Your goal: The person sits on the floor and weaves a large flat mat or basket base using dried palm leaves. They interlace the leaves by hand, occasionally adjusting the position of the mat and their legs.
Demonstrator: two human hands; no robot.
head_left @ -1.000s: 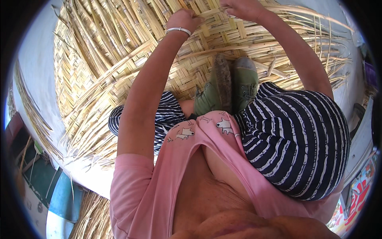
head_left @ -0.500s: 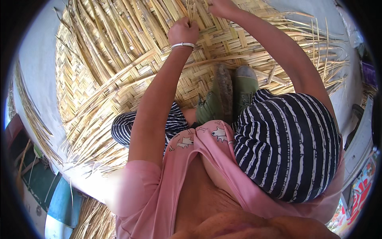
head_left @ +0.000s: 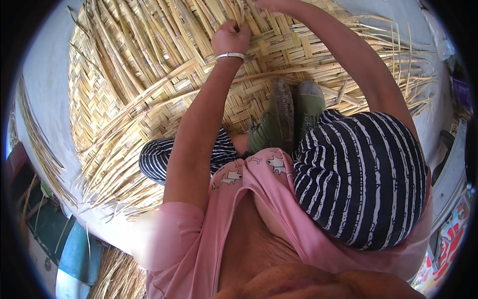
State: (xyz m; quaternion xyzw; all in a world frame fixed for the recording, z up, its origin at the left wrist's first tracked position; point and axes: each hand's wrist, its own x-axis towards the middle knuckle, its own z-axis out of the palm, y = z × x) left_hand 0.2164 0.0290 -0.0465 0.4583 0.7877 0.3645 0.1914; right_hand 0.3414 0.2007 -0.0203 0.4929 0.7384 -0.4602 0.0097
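Observation:
A large mat of woven straw-coloured reed strips (head_left: 144, 119) spreads over the floor under me. My left hand (head_left: 230, 39), with a white bracelet at the wrist, is closed near the top of the view, its fingers pinching thin reed strips (head_left: 239, 11) that rise from the weave. Just to its right, my right hand (head_left: 273, 6) is bent over the mat at the upper edge. Its fingers are partly cut off and blurred, so what it holds, if anything, does not show. Long loose reeds (head_left: 164, 35) lie side by side left of my left hand.
My green shoes (head_left: 308, 99) and striped trouser legs (head_left: 358, 174) rest on the mat. Uneven strip ends (head_left: 398, 65) stick out at the right edge. A reed bundle (head_left: 37, 134) lies on the grey floor (head_left: 45, 74) at left. A blue and white rounded object (head_left: 79, 259) stands lower left.
My right hand has shifted slightly left and down, closer to my left hand. My left hand has stayed nearly in place, still pinching the strips.

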